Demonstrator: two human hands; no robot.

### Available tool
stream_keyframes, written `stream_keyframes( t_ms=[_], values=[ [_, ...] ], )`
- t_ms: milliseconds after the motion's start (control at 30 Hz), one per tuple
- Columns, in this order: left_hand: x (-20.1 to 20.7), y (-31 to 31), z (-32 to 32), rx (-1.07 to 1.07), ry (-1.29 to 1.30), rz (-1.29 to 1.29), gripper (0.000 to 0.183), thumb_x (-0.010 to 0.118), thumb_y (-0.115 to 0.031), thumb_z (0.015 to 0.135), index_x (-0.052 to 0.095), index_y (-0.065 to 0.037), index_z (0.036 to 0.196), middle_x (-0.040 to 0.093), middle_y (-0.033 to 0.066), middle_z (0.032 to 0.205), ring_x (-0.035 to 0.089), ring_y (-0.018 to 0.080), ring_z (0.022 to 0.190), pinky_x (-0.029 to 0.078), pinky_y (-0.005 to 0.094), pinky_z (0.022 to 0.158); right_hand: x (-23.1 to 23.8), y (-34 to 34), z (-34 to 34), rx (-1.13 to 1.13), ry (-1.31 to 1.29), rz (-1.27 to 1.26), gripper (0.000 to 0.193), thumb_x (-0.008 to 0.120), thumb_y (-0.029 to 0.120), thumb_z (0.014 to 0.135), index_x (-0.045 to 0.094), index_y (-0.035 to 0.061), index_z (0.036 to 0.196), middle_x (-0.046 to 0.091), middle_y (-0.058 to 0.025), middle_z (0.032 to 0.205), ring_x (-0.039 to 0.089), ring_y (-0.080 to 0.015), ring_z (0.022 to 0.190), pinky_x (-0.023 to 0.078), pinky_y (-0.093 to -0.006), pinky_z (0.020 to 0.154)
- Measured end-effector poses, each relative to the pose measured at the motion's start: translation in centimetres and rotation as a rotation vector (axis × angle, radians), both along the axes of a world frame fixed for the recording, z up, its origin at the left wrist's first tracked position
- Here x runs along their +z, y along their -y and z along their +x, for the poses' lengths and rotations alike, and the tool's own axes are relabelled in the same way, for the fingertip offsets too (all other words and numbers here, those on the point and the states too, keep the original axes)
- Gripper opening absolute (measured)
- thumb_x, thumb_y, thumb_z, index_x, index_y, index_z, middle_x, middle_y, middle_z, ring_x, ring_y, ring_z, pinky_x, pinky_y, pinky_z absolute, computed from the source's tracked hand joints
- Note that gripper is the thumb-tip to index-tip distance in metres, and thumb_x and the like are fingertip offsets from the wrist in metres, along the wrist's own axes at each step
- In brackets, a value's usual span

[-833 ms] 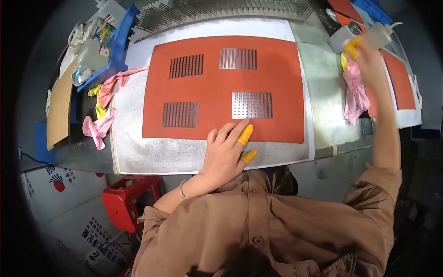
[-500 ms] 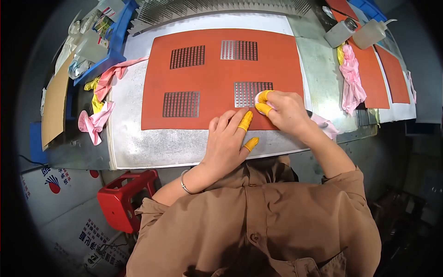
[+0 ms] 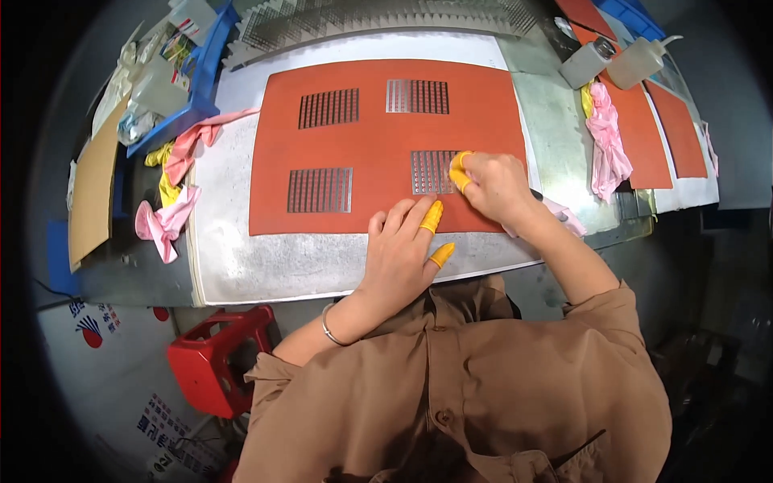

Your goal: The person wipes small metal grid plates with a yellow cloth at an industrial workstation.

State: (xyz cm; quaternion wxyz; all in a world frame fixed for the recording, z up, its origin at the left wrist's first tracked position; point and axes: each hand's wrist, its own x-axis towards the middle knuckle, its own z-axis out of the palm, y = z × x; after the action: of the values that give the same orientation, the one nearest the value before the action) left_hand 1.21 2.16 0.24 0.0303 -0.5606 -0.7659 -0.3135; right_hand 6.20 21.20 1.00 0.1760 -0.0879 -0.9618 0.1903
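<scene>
Four slim metal plates pierced with rows of holes lie on an orange-red mat. The near right perforated plate (image 3: 430, 171) is between my hands. My left hand (image 3: 400, 245) rests on the mat with fingers stretched out, fingertips at that plate's near edge. Curled over the plate's right side is my right hand (image 3: 495, 187), its fingers closed. A pale wad showed between them a moment ago; now the fingers mostly hide it. Yellow finger cots cover some fingertips of both hands. The other plates are the near left plate (image 3: 320, 190), far left plate (image 3: 328, 108) and far right plate (image 3: 417, 97).
The orange-red mat (image 3: 378, 145) lies on a pale-topped bench. Behind it runs a spiky metal rack (image 3: 386, 20). At left are a blue tray (image 3: 201, 76) of bottles and pink cloths (image 3: 167, 221); at right, bottles (image 3: 640, 63) and a pink cloth (image 3: 608, 141). A red stool (image 3: 213, 354) stands below.
The view has shifted slightly, so the bench sits a little lower. My right hand has moved a little over the plate, covering the pale wad. My left hand stays by the plate's near edge.
</scene>
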Motion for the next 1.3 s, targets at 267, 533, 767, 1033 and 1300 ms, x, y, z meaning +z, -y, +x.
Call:
stream_keyframes(
  t_ms=[267,533,767,1033,1300],
  values=[
    [-0.1,-0.2,0.1,0.020,-0.004,-0.019,0.046,0.067,-0.022,0.069,0.055,0.004,0.106,0.049,0.0117,0.119,0.044,0.0262,0.106,0.032,0.0393,0.083,0.0,0.5,0.1,0.022,0.031,0.044,0.008,0.060,0.012,0.072,0.060,0.0058,0.076,0.062,-0.0105,0.068,0.059,-0.0306,0.059,0.046,-0.0414,0.053],
    [-0.1,-0.2,0.1,0.027,0.001,-0.046,0.048,0.067,-0.022,0.070,0.054,0.003,0.109,0.049,0.0115,0.119,0.043,0.0257,0.107,0.031,0.0394,0.084,-0.2,0.8,0.1,-0.010,0.066,0.031,0.007,0.059,0.012,0.071,0.058,0.0053,0.073,0.061,-0.0119,0.066,0.058,-0.0319,0.059,0.045,-0.0430,0.051],
    [0.0,-0.2,0.5,0.019,-0.021,-0.044,0.049,0.066,-0.025,0.070,0.055,0.003,0.108,0.048,0.0115,0.121,0.043,0.0258,0.107,0.032,0.0402,0.083,0.4,0.2,-1.1,-0.058,0.056,0.039,0.007,0.058,0.011,0.069,0.058,0.0054,0.074,0.060,-0.0126,0.067,0.058,-0.0325,0.059,0.045,-0.0431,0.052],
    [0.5,-0.2,0.6,0.025,-0.026,-0.096,0.052,0.068,-0.023,0.069,0.051,0.002,0.111,0.047,0.0120,0.122,0.040,0.0298,0.115,0.025,0.0488,0.098,0.0,-0.4,-0.9,0.001,0.051,0.021,0.011,0.060,0.017,0.074,0.060,0.0060,0.073,0.061,-0.0120,0.068,0.058,-0.0334,0.061,0.044,-0.0439,0.053],
    [0.3,-0.1,0.6,0.041,0.000,-0.097,0.042,0.066,-0.023,0.071,0.055,0.002,0.104,0.048,0.0118,0.121,0.042,0.0287,0.114,0.023,0.0540,0.099,-0.5,-1.6,-1.8,0.148,-0.003,0.022,0.013,0.058,0.018,0.077,0.059,0.0047,0.075,0.061,-0.0114,0.067,0.058,-0.0321,0.059,0.044,-0.0433,0.052]
  ],
)
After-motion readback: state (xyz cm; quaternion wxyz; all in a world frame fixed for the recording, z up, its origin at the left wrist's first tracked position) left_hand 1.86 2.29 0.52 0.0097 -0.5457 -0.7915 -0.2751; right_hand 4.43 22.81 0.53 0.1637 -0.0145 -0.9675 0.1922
